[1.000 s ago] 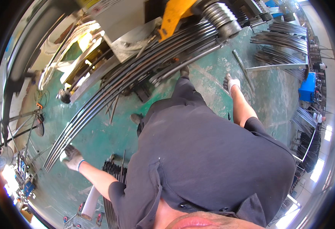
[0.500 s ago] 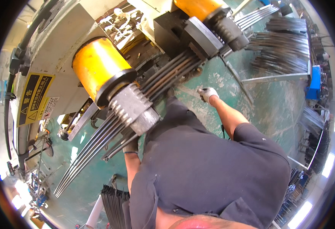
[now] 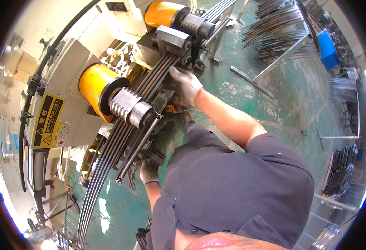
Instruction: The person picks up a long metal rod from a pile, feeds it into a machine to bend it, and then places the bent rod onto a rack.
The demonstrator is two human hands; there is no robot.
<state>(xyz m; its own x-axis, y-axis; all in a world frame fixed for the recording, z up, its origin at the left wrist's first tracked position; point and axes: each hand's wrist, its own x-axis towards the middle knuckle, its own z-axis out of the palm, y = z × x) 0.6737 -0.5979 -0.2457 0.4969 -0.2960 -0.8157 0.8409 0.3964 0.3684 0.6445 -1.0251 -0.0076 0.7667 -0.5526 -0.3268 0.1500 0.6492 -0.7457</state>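
Metal rods [image 3: 160, 73] slant past two yellow cylinders [image 3: 101, 89], gloved right hand [image 3: 186, 84] just beside them, left hand [image 3: 150, 171] lower down, each grip impossible to tell, rack [image 3: 281, 59] bearing rod bundles [image 3: 270, 24], green floor [image 3: 293, 108] stretching rightward.

Brt ovrl; hard glare on floor [image 3: 104, 214]; blown-out strips [image 3: 7, 196] L/R rim; strong fisheye bend, corners blk.

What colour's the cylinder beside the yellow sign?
Yellow-orange; the cylinder shows best in head view.

Both gloved hands [image 3: 150, 171] [image 3: 186, 85] reach forward, the right arm [image 3: 229, 119] extended farther.
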